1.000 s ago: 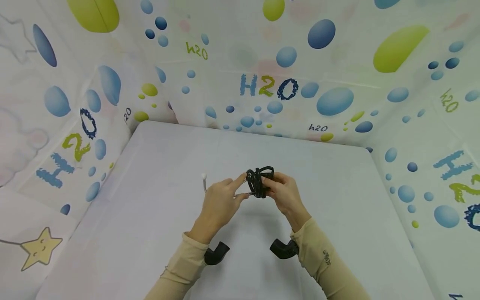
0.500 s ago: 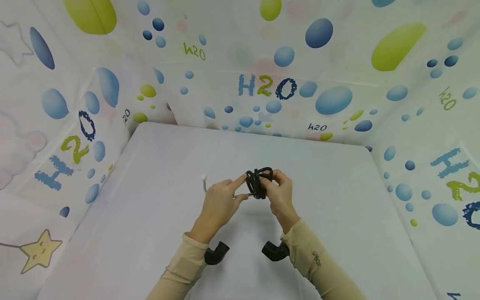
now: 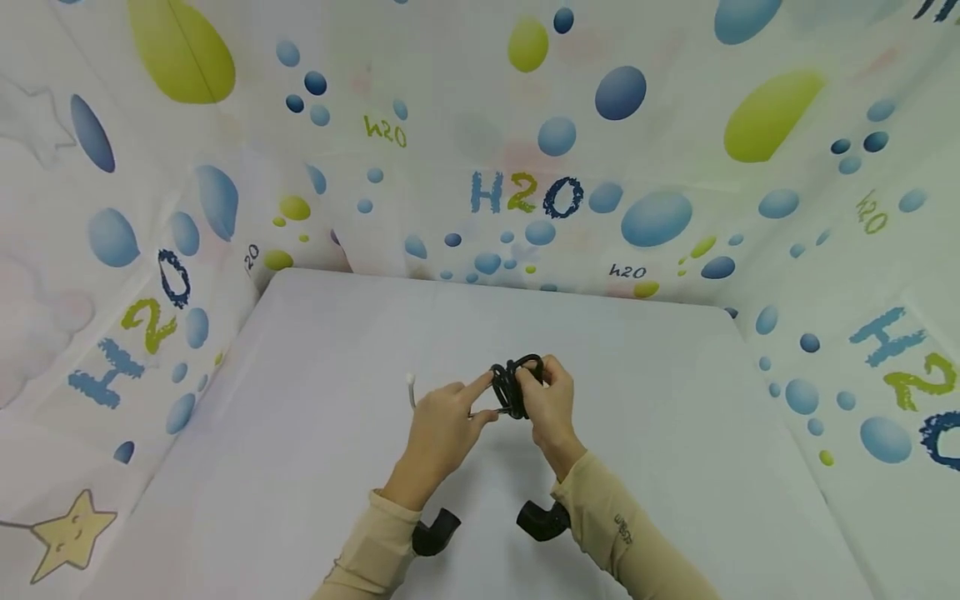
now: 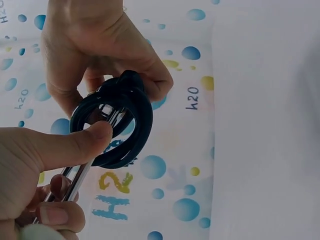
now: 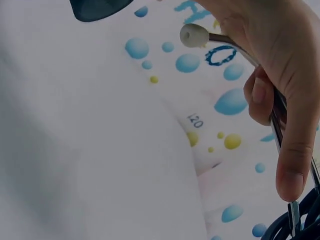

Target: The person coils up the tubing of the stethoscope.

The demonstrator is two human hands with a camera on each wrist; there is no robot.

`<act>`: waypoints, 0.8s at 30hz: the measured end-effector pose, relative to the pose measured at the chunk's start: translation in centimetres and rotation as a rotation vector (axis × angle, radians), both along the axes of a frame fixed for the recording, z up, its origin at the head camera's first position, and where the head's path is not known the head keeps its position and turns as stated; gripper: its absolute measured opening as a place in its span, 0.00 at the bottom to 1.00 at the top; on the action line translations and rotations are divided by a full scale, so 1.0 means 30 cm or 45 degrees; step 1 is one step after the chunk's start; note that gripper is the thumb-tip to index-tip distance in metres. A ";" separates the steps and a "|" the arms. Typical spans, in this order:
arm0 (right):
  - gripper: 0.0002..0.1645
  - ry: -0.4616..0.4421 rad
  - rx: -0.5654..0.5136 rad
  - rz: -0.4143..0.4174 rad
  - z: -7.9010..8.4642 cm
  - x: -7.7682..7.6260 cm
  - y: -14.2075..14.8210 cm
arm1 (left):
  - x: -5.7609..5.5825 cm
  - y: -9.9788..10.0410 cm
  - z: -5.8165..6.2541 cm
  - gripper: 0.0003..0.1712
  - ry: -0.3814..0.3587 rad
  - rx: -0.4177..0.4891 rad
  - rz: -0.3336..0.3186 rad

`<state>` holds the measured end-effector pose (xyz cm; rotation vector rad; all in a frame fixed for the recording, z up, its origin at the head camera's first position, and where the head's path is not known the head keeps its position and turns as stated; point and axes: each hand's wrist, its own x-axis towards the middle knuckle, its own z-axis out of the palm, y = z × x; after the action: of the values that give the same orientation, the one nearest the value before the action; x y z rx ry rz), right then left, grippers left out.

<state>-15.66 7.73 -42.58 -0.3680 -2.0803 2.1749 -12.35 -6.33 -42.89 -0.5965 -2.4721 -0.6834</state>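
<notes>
A coil of black cable (image 3: 510, 390), bunched in several loops, is up between both hands above the white table. My right hand (image 3: 553, 407) pinches the coil's right side, thumb in front. From the left, my left hand (image 3: 442, 425) grips a thin, shiny bent metal rod piece (image 4: 77, 182), whose two parallel rods pass into the loops in the left wrist view. Its far end curves out behind the left hand to a white rubbery tip (image 5: 194, 36). The left thumb lies along the rods right at the loops. The left palm hides the rods' middle.
White table surface (image 3: 337, 333) spreads around the hands. Sheets printed with blue and green drops (image 3: 656, 218) rise at the back and both sides. A black curved piece (image 3: 437, 532) sits by the left wrist, another black piece (image 3: 543, 521) by the right.
My right hand has shifted left and inward over the coil, its thumb now further onto the loops. The left hand keeps its grip. The head view has tilted slightly upward.
</notes>
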 end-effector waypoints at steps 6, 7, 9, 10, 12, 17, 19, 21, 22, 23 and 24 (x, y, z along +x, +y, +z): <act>0.02 -0.019 -0.041 0.139 -0.013 -0.004 0.017 | 0.005 -0.008 -0.011 0.29 0.047 0.044 0.021; 0.02 -0.029 -0.066 0.156 -0.010 -0.007 0.019 | 0.004 -0.009 -0.009 0.29 0.053 0.050 0.023; 0.03 -0.066 -0.115 0.174 -0.004 -0.012 0.022 | 0.001 -0.012 -0.008 0.29 0.051 0.042 0.022; 0.04 -0.092 -0.142 0.179 -0.003 -0.014 0.023 | 0.000 -0.013 -0.007 0.29 0.045 0.030 0.023; 0.05 -0.139 -0.205 0.198 -0.003 -0.016 0.027 | 0.000 -0.016 -0.005 0.30 0.036 -0.003 0.028; 0.05 -0.177 -0.284 0.267 -0.011 -0.023 0.038 | 0.002 -0.022 0.004 0.30 0.034 -0.060 0.045; 0.05 -0.158 -0.260 0.274 -0.011 -0.025 0.040 | 0.003 -0.022 0.005 0.30 0.033 -0.045 0.043; 0.06 -0.144 -0.225 0.276 -0.010 -0.027 0.041 | 0.006 -0.020 0.004 0.30 0.031 -0.026 0.038; 0.06 -0.144 -0.218 0.277 -0.010 -0.028 0.041 | 0.007 -0.019 0.004 0.30 0.026 -0.020 0.038; 0.07 -0.149 -0.215 0.279 -0.010 -0.028 0.042 | 0.008 -0.018 0.002 0.30 0.019 -0.021 0.040; 0.06 -0.153 -0.218 0.283 -0.011 -0.027 0.042 | 0.009 -0.018 0.002 0.30 0.008 -0.022 0.040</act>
<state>-16.47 8.99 -42.92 -0.3027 -2.0910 2.5284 -12.09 -6.87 -42.84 -0.5638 -2.4784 -0.6479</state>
